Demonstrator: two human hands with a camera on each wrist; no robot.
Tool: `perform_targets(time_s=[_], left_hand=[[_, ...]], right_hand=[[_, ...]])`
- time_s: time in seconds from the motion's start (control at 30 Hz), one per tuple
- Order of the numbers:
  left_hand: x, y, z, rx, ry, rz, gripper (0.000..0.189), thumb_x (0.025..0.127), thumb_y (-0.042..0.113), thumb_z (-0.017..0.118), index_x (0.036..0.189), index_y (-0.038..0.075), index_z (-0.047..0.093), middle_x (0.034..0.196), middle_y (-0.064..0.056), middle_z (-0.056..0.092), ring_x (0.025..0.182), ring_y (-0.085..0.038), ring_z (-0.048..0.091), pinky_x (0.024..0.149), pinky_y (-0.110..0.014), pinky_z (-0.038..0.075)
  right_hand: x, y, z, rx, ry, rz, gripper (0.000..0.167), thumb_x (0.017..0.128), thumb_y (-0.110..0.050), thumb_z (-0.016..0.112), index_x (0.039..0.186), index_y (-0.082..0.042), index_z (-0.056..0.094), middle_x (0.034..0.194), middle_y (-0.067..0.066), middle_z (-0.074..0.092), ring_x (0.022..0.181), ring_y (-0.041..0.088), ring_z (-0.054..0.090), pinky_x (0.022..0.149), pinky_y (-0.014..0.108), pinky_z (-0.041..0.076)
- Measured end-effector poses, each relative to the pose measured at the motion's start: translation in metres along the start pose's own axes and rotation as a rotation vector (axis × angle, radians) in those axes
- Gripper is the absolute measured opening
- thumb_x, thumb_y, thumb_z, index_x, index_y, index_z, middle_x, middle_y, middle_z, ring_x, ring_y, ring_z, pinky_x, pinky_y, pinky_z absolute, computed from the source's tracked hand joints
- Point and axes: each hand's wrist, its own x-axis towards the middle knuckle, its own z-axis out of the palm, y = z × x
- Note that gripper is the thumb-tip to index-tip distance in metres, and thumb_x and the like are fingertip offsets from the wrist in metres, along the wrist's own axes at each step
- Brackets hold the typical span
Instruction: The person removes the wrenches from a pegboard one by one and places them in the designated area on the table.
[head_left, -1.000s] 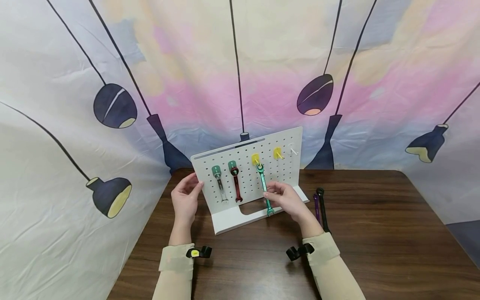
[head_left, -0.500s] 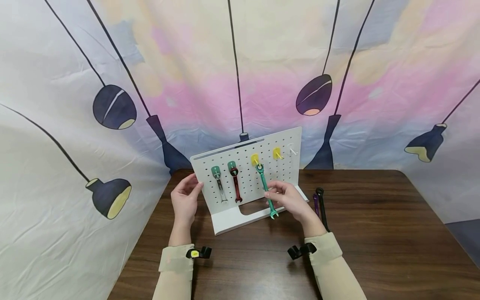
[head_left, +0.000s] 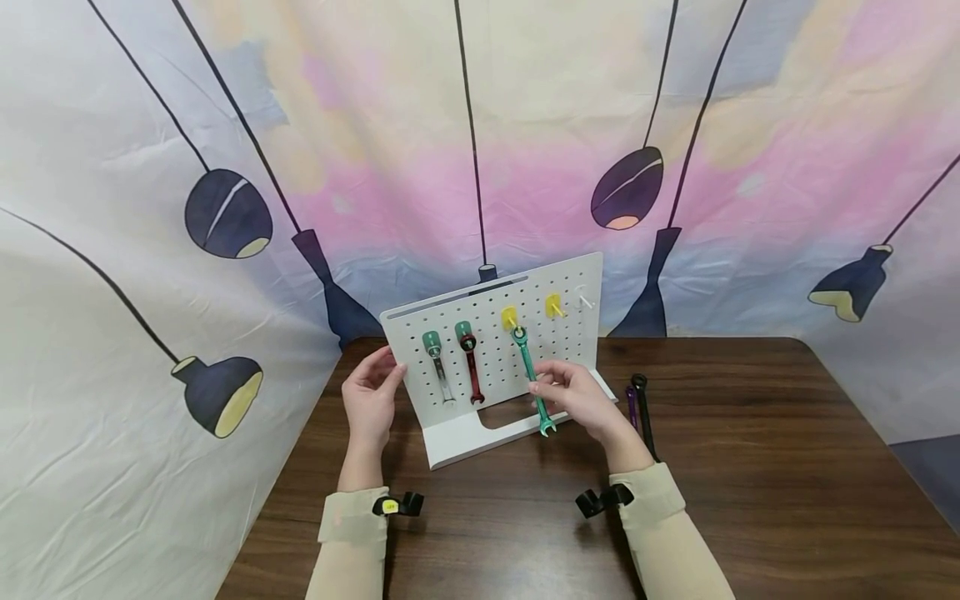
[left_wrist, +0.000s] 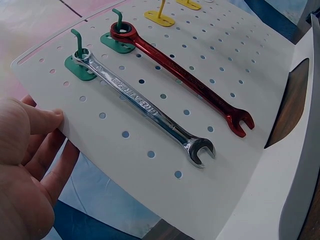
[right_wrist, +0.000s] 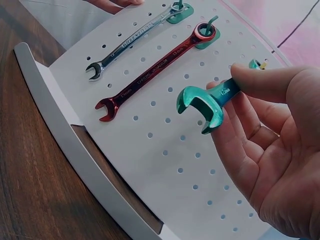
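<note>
A white pegboard (head_left: 495, 367) stands on the table, with a silver wrench (left_wrist: 135, 100) and a red wrench (left_wrist: 185, 75) hanging from green hooks. My left hand (head_left: 371, 396) holds the board's left edge, thumb on the front face and fingers behind. Between thumb and fingers my right hand (head_left: 573, 400) pinches a green wrench (head_left: 528, 367) partway along its shaft. Its ring end lies right at the tip of a yellow hook (head_left: 510, 318); its open end points down and stands out from the board. In the right wrist view that open end (right_wrist: 200, 106) faces the camera, and fingers hide most of the shaft.
Right of the board lie a black wrench (head_left: 643, 412) and a purple wrench (head_left: 632, 408) on the dark wooden table (head_left: 780, 467). Another yellow hook (head_left: 555, 306) and a white hook (head_left: 586, 299) are on the board's right side. A printed cloth (head_left: 405, 150) hangs behind.
The green wrench's lower end has swung slightly right and out from the board, along with my right hand. My left hand stays on the board's edge.
</note>
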Motion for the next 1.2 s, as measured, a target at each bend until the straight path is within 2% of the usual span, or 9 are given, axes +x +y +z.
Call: perform_targets(time_s=[0.17,0.37,0.6,0.77,0.83,0.87,1.0,1.2], left_hand=[[0.001,0.000,-0.001,0.008,0.001,-0.001,0.034,0.094,-0.001,0.081,0.128,0.002,0.076,0.102,0.005,0.074,0.096,-0.017,0.067,0.075,-0.021,0.052],[0.001,0.001,-0.001,0.010,0.001,0.003,0.034,0.095,0.000,0.081,0.128,0.003,0.076,0.103,0.005,0.074,0.096,-0.017,0.067,0.075,-0.022,0.052],[0.000,0.002,0.000,0.000,-0.001,0.006,0.034,0.095,-0.001,0.080,0.128,0.002,0.076,0.103,0.005,0.074,0.094,-0.016,0.066,0.071,-0.020,0.052],[-0.007,0.021,0.005,0.003,-0.001,-0.010,0.034,0.095,-0.007,0.077,0.129,-0.004,0.074,0.101,0.006,0.073,0.092,-0.012,0.065,0.071,-0.018,0.050],[-0.010,0.030,0.006,0.006,-0.002,-0.013,0.034,0.096,-0.008,0.076,0.129,-0.006,0.072,0.102,0.005,0.073,0.092,-0.011,0.065,0.071,-0.018,0.050],[-0.011,0.032,0.007,0.001,-0.004,-0.011,0.033,0.096,-0.008,0.076,0.129,-0.006,0.073,0.102,0.004,0.073,0.092,-0.011,0.065,0.071,-0.018,0.051],[-0.010,0.029,0.006,0.001,-0.003,-0.019,0.033,0.095,-0.009,0.076,0.128,-0.006,0.073,0.102,0.003,0.073,0.093,-0.011,0.065,0.072,-0.018,0.051],[-0.002,0.006,0.002,0.015,0.007,-0.029,0.036,0.095,-0.008,0.076,0.131,-0.004,0.072,0.103,0.007,0.073,0.094,-0.011,0.064,0.071,-0.018,0.050]], right_hand=[[0.001,-0.002,0.001,-0.001,-0.008,-0.013,0.037,0.102,-0.011,0.073,0.131,0.011,0.062,0.107,0.034,0.066,0.093,0.043,0.075,0.075,0.038,0.063],[0.000,-0.004,0.002,-0.003,-0.005,-0.022,0.035,0.103,-0.010,0.072,0.131,0.008,0.063,0.104,0.027,0.068,0.090,0.037,0.076,0.076,0.038,0.063],[0.000,-0.002,0.003,0.001,-0.005,-0.022,0.038,0.103,-0.010,0.072,0.134,0.009,0.063,0.100,0.018,0.070,0.091,0.038,0.076,0.076,0.038,0.063],[0.000,0.000,0.004,-0.002,0.001,-0.022,0.037,0.102,-0.010,0.072,0.134,0.009,0.063,0.100,0.017,0.071,0.087,0.028,0.076,0.076,0.038,0.063],[0.000,-0.001,0.004,0.001,0.004,-0.021,0.037,0.102,-0.010,0.072,0.133,0.008,0.064,0.103,0.023,0.070,0.086,0.026,0.076,0.076,0.038,0.063],[-0.001,-0.001,0.004,0.000,0.005,-0.021,0.036,0.102,-0.010,0.072,0.133,0.008,0.064,0.103,0.021,0.070,0.085,0.024,0.076,0.076,0.038,0.063],[-0.001,-0.001,0.004,-0.001,0.008,-0.019,0.036,0.103,-0.011,0.072,0.133,0.007,0.064,0.105,0.024,0.069,0.084,0.022,0.075,0.076,0.038,0.063],[0.000,0.000,0.004,-0.008,0.017,-0.022,0.037,0.103,-0.011,0.073,0.134,0.007,0.064,0.103,0.019,0.071,0.085,0.025,0.075,0.077,0.039,0.063]])
